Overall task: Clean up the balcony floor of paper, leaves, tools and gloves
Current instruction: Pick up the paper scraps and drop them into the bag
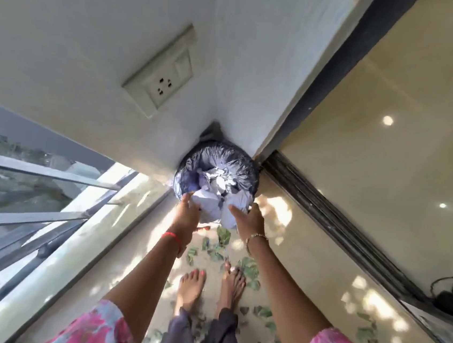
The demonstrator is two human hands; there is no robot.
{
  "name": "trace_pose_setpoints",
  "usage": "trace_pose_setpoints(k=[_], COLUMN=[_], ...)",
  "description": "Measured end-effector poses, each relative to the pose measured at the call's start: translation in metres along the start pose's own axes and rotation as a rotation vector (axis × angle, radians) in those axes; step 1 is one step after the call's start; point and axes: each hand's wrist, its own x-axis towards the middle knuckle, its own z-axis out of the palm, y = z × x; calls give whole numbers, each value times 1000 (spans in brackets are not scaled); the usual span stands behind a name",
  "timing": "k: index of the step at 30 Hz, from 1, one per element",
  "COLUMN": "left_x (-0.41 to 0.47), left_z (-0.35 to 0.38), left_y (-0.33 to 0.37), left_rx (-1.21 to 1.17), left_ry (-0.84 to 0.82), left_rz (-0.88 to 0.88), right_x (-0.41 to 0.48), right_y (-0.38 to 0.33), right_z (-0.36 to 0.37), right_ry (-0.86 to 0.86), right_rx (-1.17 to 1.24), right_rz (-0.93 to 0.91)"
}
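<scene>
Both hands grasp a wad of crumpled paper (212,204) between them: the left hand (188,211) is cupped round its left side with the fingertips on the paper, and the right hand (249,219) is cupped round its right side with the thumb lying across the front. The wad sits at the near rim of a round dustbin (203,156) lined with a black plastic bag, and more crumpled white paper lies inside the bin just beyond it. A red thread (172,237) circles the left wrist and a gold bracelet (256,237) the right. The bin stands in the corner against the white wall, below a switch and socket plate (160,72). Green leaves (224,236) lie scattered on the pale balcony floor (308,263), from just below the hands back past the person's bare feet (191,287). A metal railing (33,215) runs along the left, and a dark sliding-door track (327,210) along the right. Pink floral sleeves (96,331) show at the bottom edge.
</scene>
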Motion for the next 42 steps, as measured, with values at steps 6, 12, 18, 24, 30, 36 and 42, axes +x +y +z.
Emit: trace_pose_setpoints(k=[6, 12, 18, 24, 30, 36, 42], left_x=[17, -38, -134, -238, -354, -477, -478], left_z=[-14, -24, -2, 38, 97, 135, 145], left_y=[8, 34, 62, 57, 17, -70, -223], left_rx=[81, 856, 1288, 1579, 1896, 2130, 2270], left_ry=[-97, -286, -480, -732, -1136, -1466, -1703], left_rz=[-132, 199, 455, 696, 987, 1249, 1708], right_x=[14, -61, -170, -292, -412, -533, -644], right_y=[-13, -34, -31, 14, 97, 185, 263], right_z=[29, -1, -52, -103, -148, -153, -120], right_ry=[73, -16, -25, 138, 413, 715, 910], right_rx=[-106, -261, -272, -77, 196, 507, 756], right_rz=[51, 76, 170, 332, 478, 615, 740])
